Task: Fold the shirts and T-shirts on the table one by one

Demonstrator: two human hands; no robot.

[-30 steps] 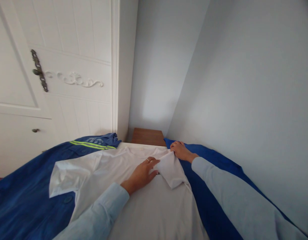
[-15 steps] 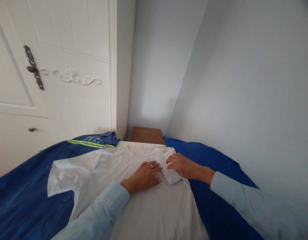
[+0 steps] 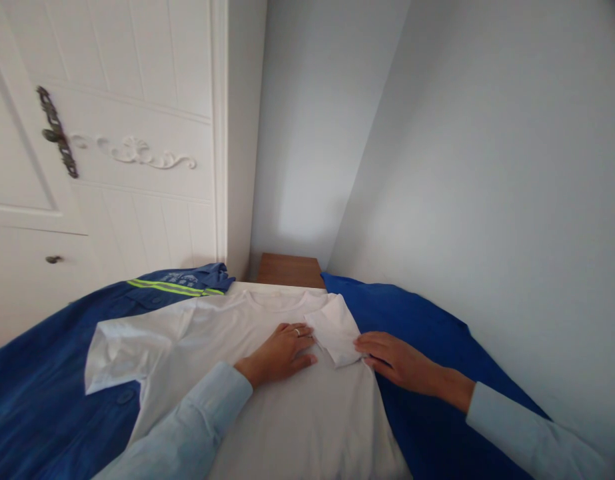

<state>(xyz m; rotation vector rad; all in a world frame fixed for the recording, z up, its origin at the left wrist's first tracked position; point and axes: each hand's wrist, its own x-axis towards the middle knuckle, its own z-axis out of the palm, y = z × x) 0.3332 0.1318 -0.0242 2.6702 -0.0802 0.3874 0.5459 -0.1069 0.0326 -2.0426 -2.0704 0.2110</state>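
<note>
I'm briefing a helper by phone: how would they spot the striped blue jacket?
Find the white wardrobe on the left. In front of it, a dark blue jacket lies partly under the white T-shirt. Unlike the plain blue cloth on the right, it has a yellow-green band and pale lettering.

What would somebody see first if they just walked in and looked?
Probably the white T-shirt, spread out in the lower middle, with the left hand resting on its chest and the right hand at its folded-in sleeve. Next, the bright yellow-green stripe on the blue jacket at the left.
</note>
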